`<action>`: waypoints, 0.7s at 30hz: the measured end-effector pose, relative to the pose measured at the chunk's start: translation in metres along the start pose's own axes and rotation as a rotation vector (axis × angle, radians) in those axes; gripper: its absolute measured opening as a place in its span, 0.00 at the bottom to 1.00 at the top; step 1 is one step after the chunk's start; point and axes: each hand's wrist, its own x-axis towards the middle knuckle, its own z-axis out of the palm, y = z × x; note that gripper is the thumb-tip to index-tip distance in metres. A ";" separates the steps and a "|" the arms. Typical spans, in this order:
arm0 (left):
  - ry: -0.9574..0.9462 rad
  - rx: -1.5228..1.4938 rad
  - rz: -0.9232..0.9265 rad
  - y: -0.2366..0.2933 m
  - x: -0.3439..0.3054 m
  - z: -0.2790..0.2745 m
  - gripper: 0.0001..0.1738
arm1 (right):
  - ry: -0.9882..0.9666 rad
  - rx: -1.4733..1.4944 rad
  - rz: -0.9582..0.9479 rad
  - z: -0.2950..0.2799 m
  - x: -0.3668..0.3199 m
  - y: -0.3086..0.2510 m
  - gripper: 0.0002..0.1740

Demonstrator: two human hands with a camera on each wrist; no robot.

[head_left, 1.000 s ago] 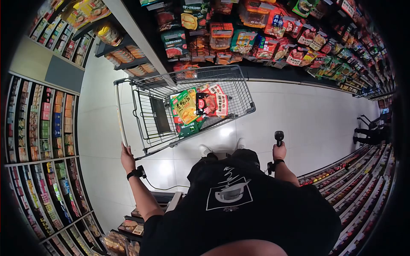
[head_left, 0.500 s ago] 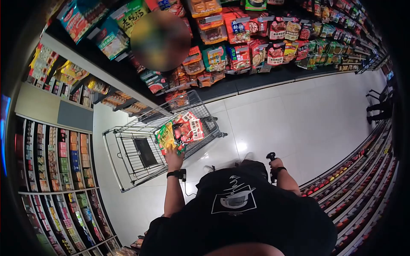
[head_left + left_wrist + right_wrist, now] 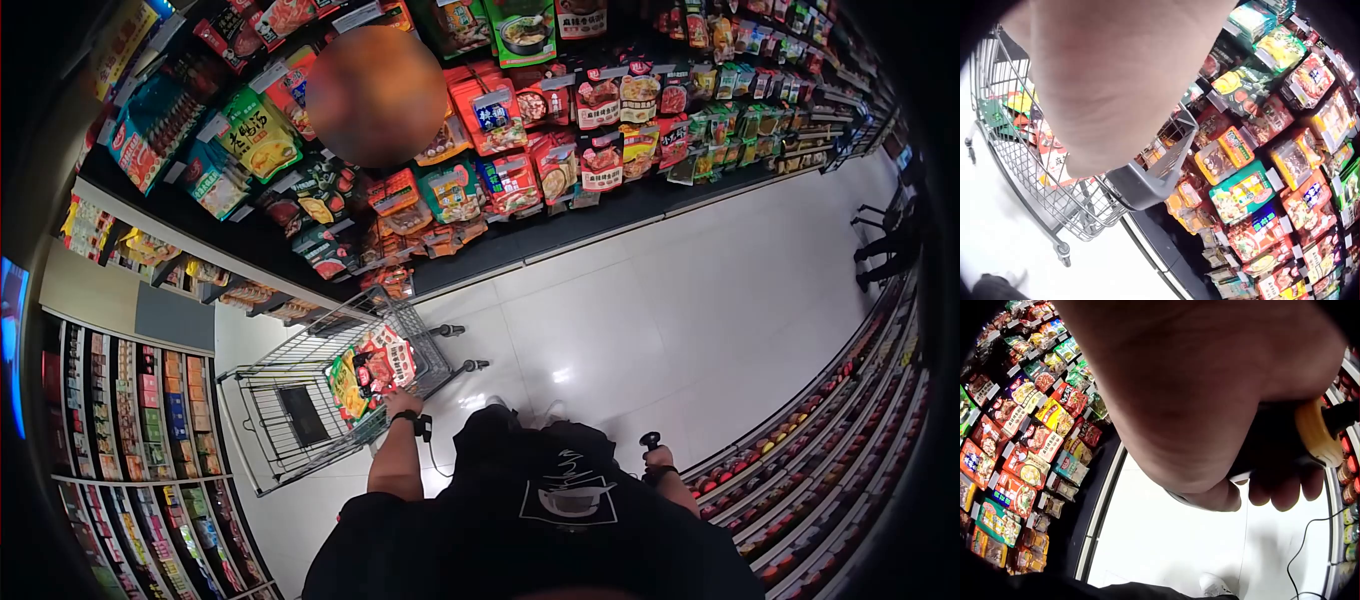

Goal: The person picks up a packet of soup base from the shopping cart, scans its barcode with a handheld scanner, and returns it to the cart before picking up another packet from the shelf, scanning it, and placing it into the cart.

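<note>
In the head view my left hand [image 3: 403, 402] is at the near side rim of a metal shopping cart [image 3: 440, 368], its fingers close to the food packets [image 3: 388, 362] inside. The packets are green, yellow and red and lie in a pile. My wrist blocks the fingers in the left wrist view, so I cannot tell whether they hold the rim. Off to the right, my right hand [image 3: 659, 459] holds a black hand-held stick [image 3: 650, 439] with a round head. Its fingers [image 3: 1270, 495] curl round the stick, which shows a yellow ring.
Shelves of hanging food pouches [image 3: 601, 102] run along the far side, beyond the cart. Low shelves of jars [image 3: 770, 450] line the right, and boxed goods [image 3: 150, 420] stand at the left. Pale floor [image 3: 600, 290] lies between. A dark-clothed person [image 3: 880, 255] is at the far right.
My left hand left the cart's handle bar, reached over the packets, then drew back to the near side. The cart sits lower and further left in view. My right hand keeps the stick.
</note>
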 end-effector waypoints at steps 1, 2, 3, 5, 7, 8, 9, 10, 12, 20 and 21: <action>0.011 -0.052 -0.032 0.004 -0.016 -0.014 0.30 | 0.000 0.058 0.030 -0.010 -0.017 -0.017 0.07; -0.006 -0.047 -0.057 0.003 -0.016 -0.015 0.30 | -0.009 0.052 0.033 -0.013 -0.015 -0.021 0.07; -0.070 0.000 -0.068 0.004 -0.019 -0.023 0.31 | -0.018 0.049 0.034 -0.016 -0.009 -0.021 0.07; -0.154 0.073 -0.093 -0.002 0.001 -0.017 0.32 | -0.045 -0.021 0.018 -0.019 0.005 -0.029 0.09; -0.290 0.038 -0.082 0.005 0.007 -0.034 0.33 | -0.060 0.018 -0.011 -0.021 0.012 -0.047 0.10; -0.303 -0.095 -0.104 0.001 0.019 -0.026 0.36 | -0.057 0.057 -0.018 -0.021 0.011 -0.059 0.09; -0.372 -0.112 -0.126 0.015 0.009 -0.048 0.39 | -0.053 0.098 -0.028 -0.021 0.010 -0.072 0.08; -0.301 -0.115 -0.109 0.014 0.025 -0.026 0.41 | -0.066 0.116 -0.046 -0.019 0.015 -0.080 0.10; -0.215 -0.187 -0.078 0.025 0.049 0.008 0.44 | -0.036 0.123 -0.109 -0.021 0.007 -0.108 0.09; 0.037 -0.252 -0.492 0.109 0.035 0.012 0.33 | -0.074 -0.303 -0.226 -0.066 0.085 -0.162 0.16; 0.026 -0.285 -0.517 0.109 0.042 0.016 0.34 | -0.063 -0.349 -0.218 -0.078 0.088 -0.178 0.16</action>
